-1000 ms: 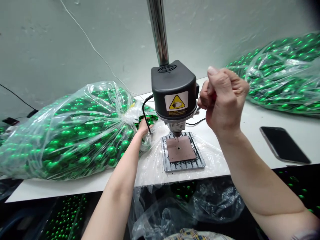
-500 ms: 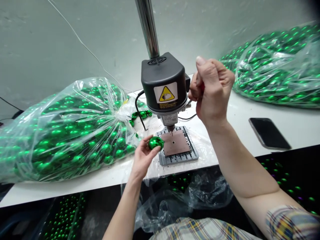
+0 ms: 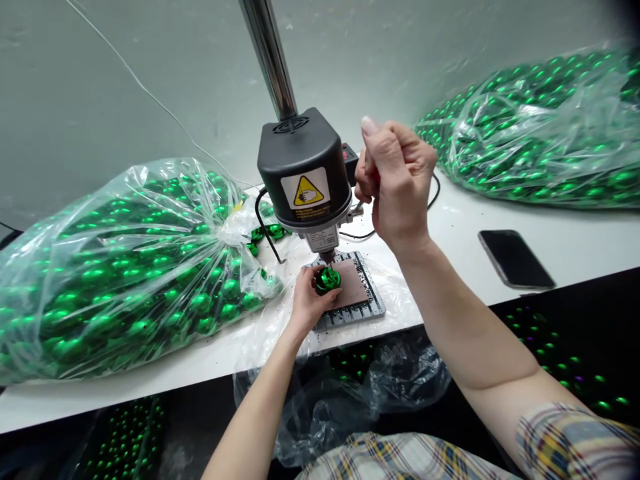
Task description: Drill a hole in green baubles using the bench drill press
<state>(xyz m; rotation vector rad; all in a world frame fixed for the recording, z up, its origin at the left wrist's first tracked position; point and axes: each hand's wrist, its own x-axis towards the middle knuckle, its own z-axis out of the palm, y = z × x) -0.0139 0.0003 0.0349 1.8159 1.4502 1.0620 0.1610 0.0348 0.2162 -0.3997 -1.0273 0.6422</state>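
Observation:
A shiny green ball [image 3: 329, 279] is pinched between the thumb and fingers of my left hand [image 3: 311, 297], directly under the bit of a black drill press [image 3: 304, 173]. It sits over the brownish pad [image 3: 353, 285] on the grey slotted base plate [image 3: 374, 308]. My right hand [image 3: 400, 180] is closed at the right side of the drill head, around the metal lever [image 3: 356, 211], most of which the fingers hide. A yellow warning label is on the front of the drill head.
Clear plastic bags of green balls lie at the left [image 3: 125, 273] and back right [image 3: 540, 133] of the white table [image 3: 450, 267]. A black phone [image 3: 516, 259] lies at right. Loose clear plastic [image 3: 405, 377] hangs below the table's front edge.
My left hand has carried the green ball rightward from beside the pad to under the bit. My right hand stays closed at the lever. The view has shifted slightly.

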